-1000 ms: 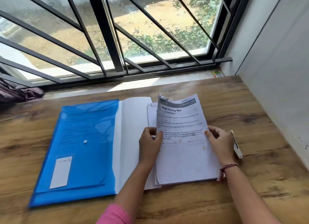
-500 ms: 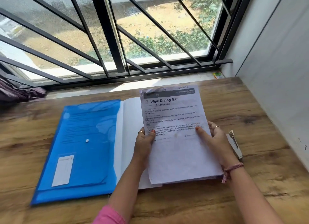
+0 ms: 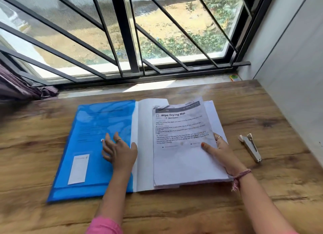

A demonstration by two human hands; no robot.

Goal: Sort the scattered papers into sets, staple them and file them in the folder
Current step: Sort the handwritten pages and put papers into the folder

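Note:
A blue plastic folder [image 3: 90, 146] lies on the wooden desk [image 3: 174, 211], with a white sheet sticking out along its right edge. To its right lies a stack of printed papers [image 3: 185, 164]; the top sheet is headed "Wipe Drying Mat". My left hand [image 3: 118, 151] rests flat on the folder near its right edge, fingers spread. My right hand [image 3: 222, 153] holds the right edge of the paper stack, thumb on top and fingers under it. A metal stapler [image 3: 250, 147] lies on the desk to the right of the papers.
A barred window [image 3: 125, 34] and its stone sill run along the far edge of the desk. A grey wall [image 3: 293, 87] closes the right side. A purple cloth [image 3: 21, 87] lies at the far left, and a small coloured box [image 3: 235, 77] sits on the sill corner.
My left hand has let go of the papers and moved left onto the blue folder. The paper stack has come down flat on the desk, held by my right hand alone.

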